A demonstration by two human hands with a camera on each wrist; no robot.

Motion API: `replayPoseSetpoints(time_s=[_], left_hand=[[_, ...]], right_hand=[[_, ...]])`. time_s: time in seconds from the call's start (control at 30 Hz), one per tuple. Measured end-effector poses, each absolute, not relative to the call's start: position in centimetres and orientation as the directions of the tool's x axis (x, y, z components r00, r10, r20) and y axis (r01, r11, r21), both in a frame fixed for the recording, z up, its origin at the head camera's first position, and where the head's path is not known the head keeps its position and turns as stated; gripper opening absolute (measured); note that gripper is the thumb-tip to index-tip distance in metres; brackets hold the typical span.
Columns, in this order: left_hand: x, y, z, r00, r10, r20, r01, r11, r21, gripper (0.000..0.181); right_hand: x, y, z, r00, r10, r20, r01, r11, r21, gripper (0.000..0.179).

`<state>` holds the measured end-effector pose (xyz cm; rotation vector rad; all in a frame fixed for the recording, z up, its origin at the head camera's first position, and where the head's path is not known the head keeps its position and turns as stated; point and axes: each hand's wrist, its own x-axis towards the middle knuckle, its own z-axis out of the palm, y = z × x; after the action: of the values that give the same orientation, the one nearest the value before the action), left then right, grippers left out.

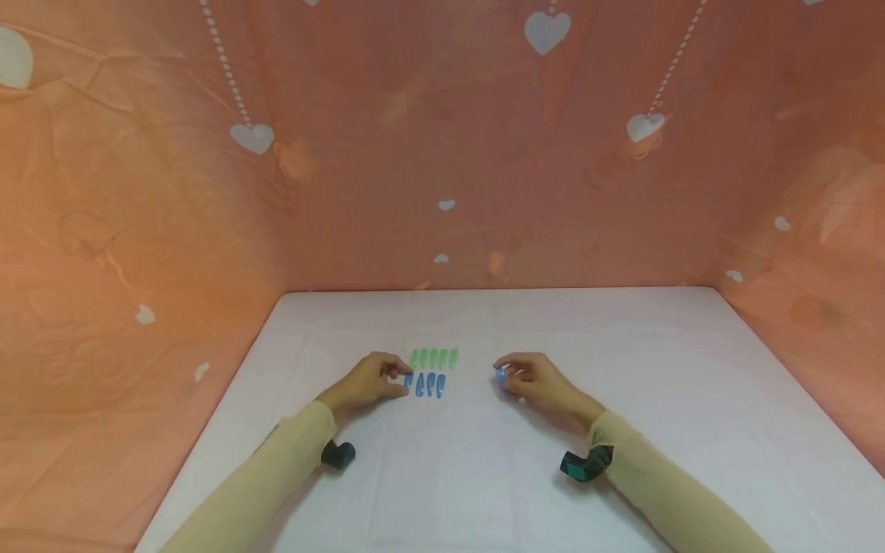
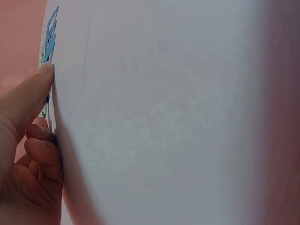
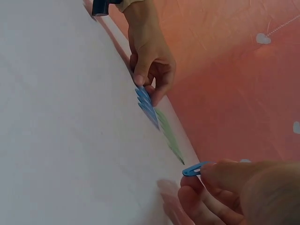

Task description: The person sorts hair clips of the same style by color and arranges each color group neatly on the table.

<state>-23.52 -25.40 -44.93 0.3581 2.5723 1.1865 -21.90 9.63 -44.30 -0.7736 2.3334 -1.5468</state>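
Observation:
Several green snap hair clips (image 1: 433, 359) lie side by side on the white table, with a row of blue snap hair clips (image 1: 431, 384) just nearer to me. My left hand (image 1: 373, 378) pinches the leftmost blue clip (image 1: 409, 381) of that row lengthwise, index finger at the far end and thumb at the near end. In the left wrist view the fingers hide most of this clip. Off to the right, my right hand (image 1: 542, 380) holds a separate blue snap hair clip (image 3: 191, 170) between thumb and fingers, apart from both rows.
The white-covered table (image 1: 664, 369) meets an orange cloth backdrop (image 1: 484, 169) with pale hearts at its back and sides. Black wrist devices sit under the left (image 1: 338, 455) and right (image 1: 587, 464) sleeves, close above the tabletop.

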Motion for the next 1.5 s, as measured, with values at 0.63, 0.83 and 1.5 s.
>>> replayPoseSetpoints(time_s=[0.63, 0.83, 1.5], left_hand=[[-23.5, -25.4, -44.6, -0.926, 0.342, -0.159, 0.105, 0.639, 0.762, 0.03], [-23.5, -25.5, -44.8, -0.926, 0.345, -0.154, 0.108, 0.633, 0.766, 0.03], [-23.5, -25.4, -44.8, -0.926, 0.343, -0.159, 0.103, 0.634, 0.767, 0.03]], right_hand=[[-23.0, 5.6, -45.2, -0.83, -0.554, 0.063, -0.247, 0.264, -0.932, 0.03], [-23.2, 4.3, -45.5, -0.832, -0.553, 0.05, -0.242, 0.28, -0.929, 0.028], [-23.4, 1.3, -45.3, -0.884, -0.468, -0.015, -0.225, 0.452, -0.863, 0.029]])
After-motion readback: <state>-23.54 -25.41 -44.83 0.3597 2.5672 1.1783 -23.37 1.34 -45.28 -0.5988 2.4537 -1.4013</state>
